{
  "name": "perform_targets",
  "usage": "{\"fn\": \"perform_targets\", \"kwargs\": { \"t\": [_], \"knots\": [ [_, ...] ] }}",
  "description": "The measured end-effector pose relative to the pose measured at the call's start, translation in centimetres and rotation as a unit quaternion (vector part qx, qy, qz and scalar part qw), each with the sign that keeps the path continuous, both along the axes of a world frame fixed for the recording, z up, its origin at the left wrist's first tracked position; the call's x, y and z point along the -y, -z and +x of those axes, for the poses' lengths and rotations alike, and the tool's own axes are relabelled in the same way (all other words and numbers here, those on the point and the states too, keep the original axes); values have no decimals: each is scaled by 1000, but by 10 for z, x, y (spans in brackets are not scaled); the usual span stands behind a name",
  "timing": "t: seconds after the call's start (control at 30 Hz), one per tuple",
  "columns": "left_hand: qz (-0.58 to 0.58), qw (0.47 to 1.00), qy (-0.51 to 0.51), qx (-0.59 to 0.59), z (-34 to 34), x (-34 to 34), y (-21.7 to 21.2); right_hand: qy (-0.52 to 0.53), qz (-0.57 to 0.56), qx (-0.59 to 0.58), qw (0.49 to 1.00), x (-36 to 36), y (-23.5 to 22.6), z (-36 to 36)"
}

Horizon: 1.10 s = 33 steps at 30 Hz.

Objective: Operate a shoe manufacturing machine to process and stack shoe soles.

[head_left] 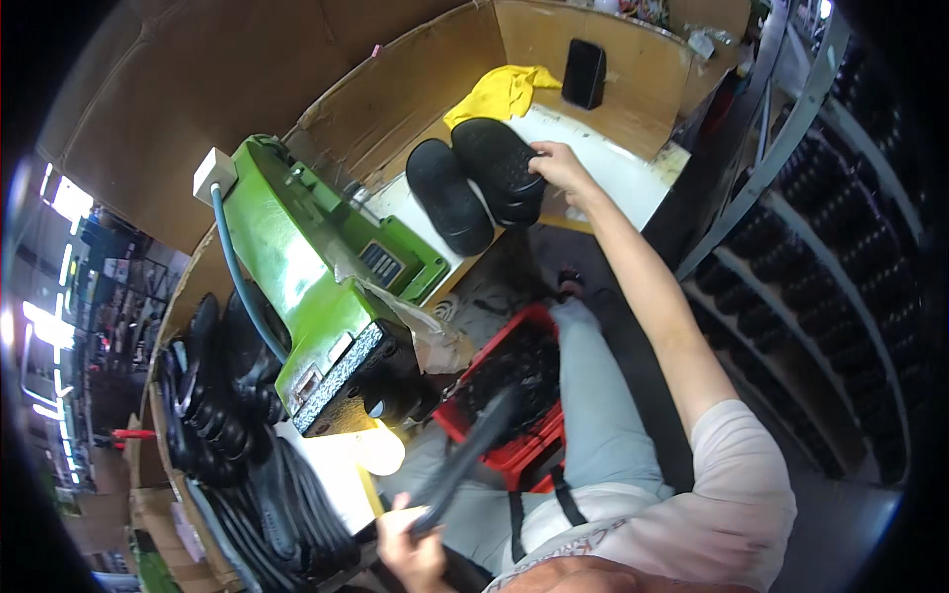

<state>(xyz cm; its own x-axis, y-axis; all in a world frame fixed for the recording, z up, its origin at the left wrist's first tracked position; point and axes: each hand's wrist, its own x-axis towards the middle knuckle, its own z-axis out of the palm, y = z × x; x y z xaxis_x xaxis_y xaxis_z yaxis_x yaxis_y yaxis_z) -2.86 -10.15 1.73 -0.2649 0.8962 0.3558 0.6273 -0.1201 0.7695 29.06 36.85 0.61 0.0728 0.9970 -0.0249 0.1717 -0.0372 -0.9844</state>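
My right hand (563, 173) reaches far across to the white table, its fingers closed on the edge of a black slipper (492, 158). A second black slipper (447, 193) lies close beside it on the left. Low in front of my body, my left hand (410, 549) is closed round one end of a long, flat black piece (465, 460), seen edge-on and blurred; it resembles a shoe sole. That piece passes in front of a red crate (549, 435) holding black scraps. Left of the slippers stands a green machine (287, 262) with a lit lamp (379, 450) under its head.
Stacked black soles (287, 504) and black footwear (213, 415) crowd the left side. A yellow cloth (502, 94) and a black phone (584, 74) are at the back, inside cardboard walls (415, 79). Racks of black footwear (811, 267) stand at the right.
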Motion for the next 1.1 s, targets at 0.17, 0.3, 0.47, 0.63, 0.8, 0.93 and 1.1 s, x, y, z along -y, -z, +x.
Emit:
{"fn": "perform_targets", "kwargs": {
  "t": [0.17,0.3,0.47,0.63,0.8,0.93,1.1],
  "knots": [
    [38,977,157,-138,83,-21,40,25,77,-90,993,16,19,1],
    [266,943,175,-96,125,-77,37,14,189,-11,982,4,43,10],
    [369,908,55,-192,177,-212,25,-42,359,56,931,9,52,3],
    [341,919,-53,-192,178,-341,17,61,215,-18,975,13,45,-2],
    [141,969,-62,-194,160,-383,26,73,227,0,971,20,35,-6],
    [76,968,-76,-225,159,-370,32,121,285,92,947,17,48,-28],
    [160,978,77,-112,168,-297,48,77,255,46,963,14,54,-22]
  ]
}}
